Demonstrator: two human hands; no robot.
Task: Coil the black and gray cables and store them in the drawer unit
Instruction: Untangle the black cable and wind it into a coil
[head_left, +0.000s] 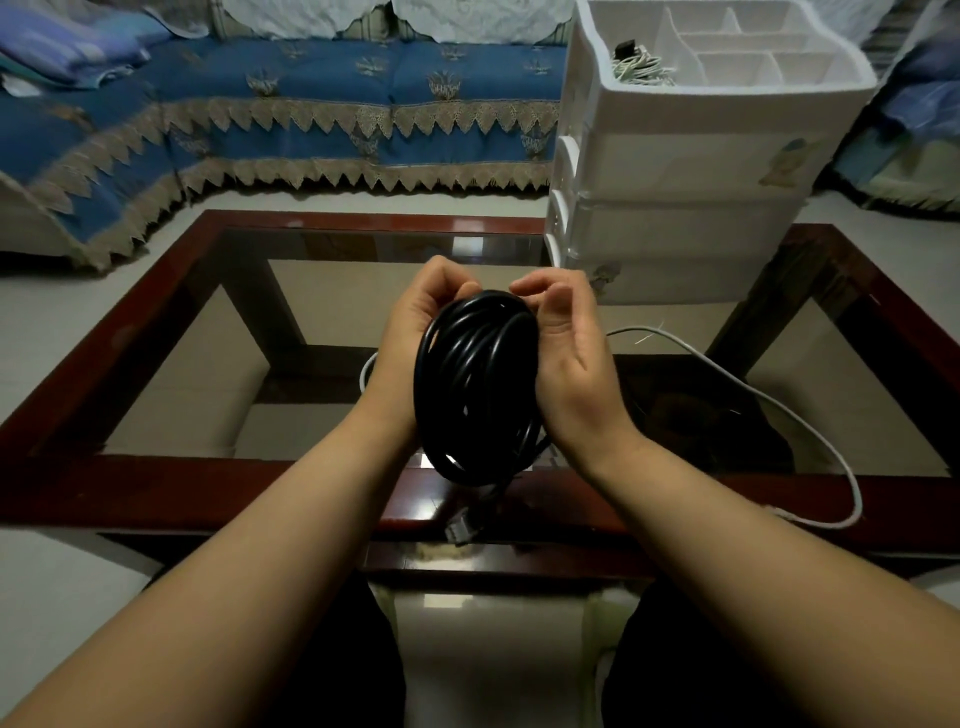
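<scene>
We sat at a glass-topped desk (156, 499) with a dark red wooden frame; the pale floor showed through the glass. Beyond its far edge ran a sofa (291, 104) under a blue cover with a tan lace fringe. On the desk's far right corner stood the white drawer unit (691, 171), its top tray split into compartments, a pale coiled cord (641, 70) lying in the left one.

Over the near middle of the desk we held the black cable (478, 384), wound into a coil of several loops and lifted off the glass. Our left hand (410, 338) had its grip curled round the coil's left and top, and our right hand (566, 358) cupped the right side, fingers bent and pinching at the top. A plug end (460, 530) dangled below, near the front rail.

The gray cable (779, 410) lay loose on the glass, curving from behind our hands out to the right and back along the near edge. The left half of the glass lay open.
</scene>
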